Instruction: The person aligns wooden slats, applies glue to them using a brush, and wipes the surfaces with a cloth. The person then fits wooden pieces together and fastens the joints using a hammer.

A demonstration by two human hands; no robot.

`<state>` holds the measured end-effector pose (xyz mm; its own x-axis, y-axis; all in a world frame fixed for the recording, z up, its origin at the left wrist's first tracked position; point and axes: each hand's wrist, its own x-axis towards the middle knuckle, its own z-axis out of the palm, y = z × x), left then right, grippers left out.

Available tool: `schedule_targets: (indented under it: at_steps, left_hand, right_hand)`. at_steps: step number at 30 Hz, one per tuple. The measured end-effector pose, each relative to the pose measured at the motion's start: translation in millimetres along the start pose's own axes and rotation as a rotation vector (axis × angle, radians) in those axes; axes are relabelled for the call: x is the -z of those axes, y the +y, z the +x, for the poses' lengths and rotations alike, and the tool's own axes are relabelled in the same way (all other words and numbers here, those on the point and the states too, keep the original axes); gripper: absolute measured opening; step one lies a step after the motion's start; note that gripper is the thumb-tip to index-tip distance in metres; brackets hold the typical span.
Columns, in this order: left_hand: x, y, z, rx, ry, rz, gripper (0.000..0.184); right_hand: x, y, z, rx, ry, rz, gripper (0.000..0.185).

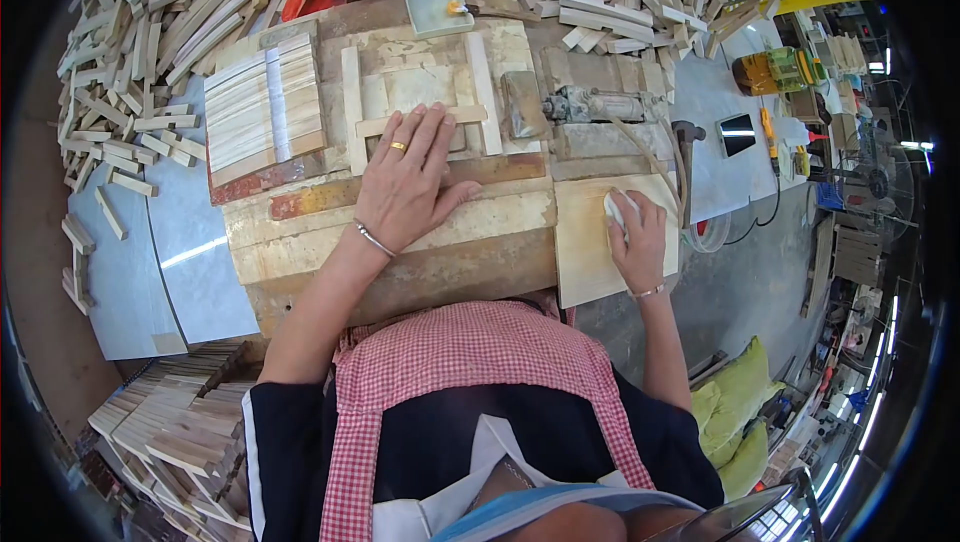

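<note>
My left hand point(412, 177) lies flat, fingers stretched out, over the crossbar of an H-shaped wooden frame point(483, 92). The frame has two upright strips joined by one crosspiece, partly hidden under my fingers. My right hand point(641, 242) is closed around a white wad of cloth point(622, 210) and rests on a pale square board point(590, 267) at the right of the worktable. Left of the frame sits a row of flat wooden strips point(240, 107) side by side. Above the frame is a shallow tray point(428, 4) with a brush point(462, 8) across its rim.
A metal clamp cylinder point(603, 105) with a hose lies right of the frame, beside a clear block point(523, 102). Loose wooden pieces point(165, 17) are heaped behind and to the left. A yellow-brown bottle point(770, 70) and a phone point(737, 135) lie on the right table.
</note>
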<state>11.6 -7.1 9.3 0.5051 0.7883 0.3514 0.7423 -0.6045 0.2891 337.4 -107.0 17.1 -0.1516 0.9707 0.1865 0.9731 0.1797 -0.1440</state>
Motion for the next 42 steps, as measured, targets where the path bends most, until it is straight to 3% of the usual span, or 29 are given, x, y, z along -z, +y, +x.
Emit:
schedule_targets:
  at_steps: [3, 5, 9, 12, 16, 18, 20, 22, 25, 27, 30, 34, 36, 38, 39, 40, 42]
  left_hand:
    - [1.5, 2.1, -0.7, 0.028, -0.011, -0.016, 0.072]
    - [0.8, 1.9, -2.4, 0.020, -0.003, -0.013, 0.071]
    - [-2.0, 2.8, -3.9, 0.008, 0.018, -0.003, 0.069]
    - [-1.3, 3.8, -4.7, 0.003, 0.020, 0.002, 0.068]
    - [-3.6, 3.1, -8.5, 0.019, 0.014, -0.018, 0.067]
    - [-6.4, 1.2, -14.0, 0.031, 0.033, -0.005, 0.061]
    - [-17.0, 1.8, -25.3, 0.071, -0.100, -0.137, 0.057]
    - [-14.2, 2.3, -22.4, 0.095, -0.059, -0.191, 0.047]
    - [-2.2, -1.9, -8.5, -0.009, 0.098, 0.006, 0.040]
    - [1.7, -6.7, -1.1, -0.015, 0.155, -0.016, 0.033]
    - [3.3, -21.7, 18.7, -0.006, 0.099, 0.116, 0.030]
    - [1.3, -37.9, 39.9, -0.048, -0.100, 0.063, 0.021]
    - [13.9, -33.5, 51.7, -0.091, -0.012, 0.002, 0.017]
    - [36.7, -20.7, 64.8, 0.074, 0.294, -0.305, 0.011]
    - [45.5, -16.9, 70.7, 0.168, 0.351, -0.505, 0.010]
    - [44.7, -13.8, 72.7, 0.158, 0.346, -0.501, 0.010]
    - [39.3, -9.0, 75.6, 0.567, 0.494, -1.264, 0.018]
  right_hand:
    - [-3.2, -4.4, 29.9, 0.016, 0.040, 0.218, 0.042]
    - [12.4, -47.3, 75.0, 0.222, 0.171, 0.413, 0.037]
    - [-14.4, -97.6, 142.3, 0.497, 0.120, 0.360, 0.028]
    - [-35.6, -101.2, 180.6, 0.544, 0.116, 0.164, 0.029]
    - [-32.8, -126.4, 215.8, 0.502, 0.081, 0.324, 0.026]
    - [-39.7, -162.4, 219.1, 0.636, 0.119, 0.461, 0.023]
    - [-49.8, -197.2, 214.4, 0.850, -0.094, 0.444, 0.022]
    - [-56.0, -207.0, 225.0, 0.848, -0.104, 0.345, 0.020]
    - [-56.4, -195.4, 238.7, 0.747, 0.112, 0.153, 0.021]
    - [-48.6, -172.2, 235.8, 0.634, 0.204, 0.353, 0.022]
    - [-11.6, -123.9, 213.8, 0.498, 0.236, 0.422, 0.025]
    - [26.1, -62.6, 162.8, 0.234, 0.273, 0.381, 0.022]
    - [39.2, -39.0, 135.3, 0.152, 0.296, 0.394, 0.023]
    - [44.6, -23.8, 107.2, 0.063, 0.308, 0.414, 0.024]
    - [45.3, -17.8, 96.8, 0.010, 0.289, 0.443, 0.025]
    - [45.7, -14.9, 87.1, -0.042, 0.270, 0.473, 0.026]
    - [44.0, -14.0, 72.7, -0.078, 0.255, 0.480, 0.026]
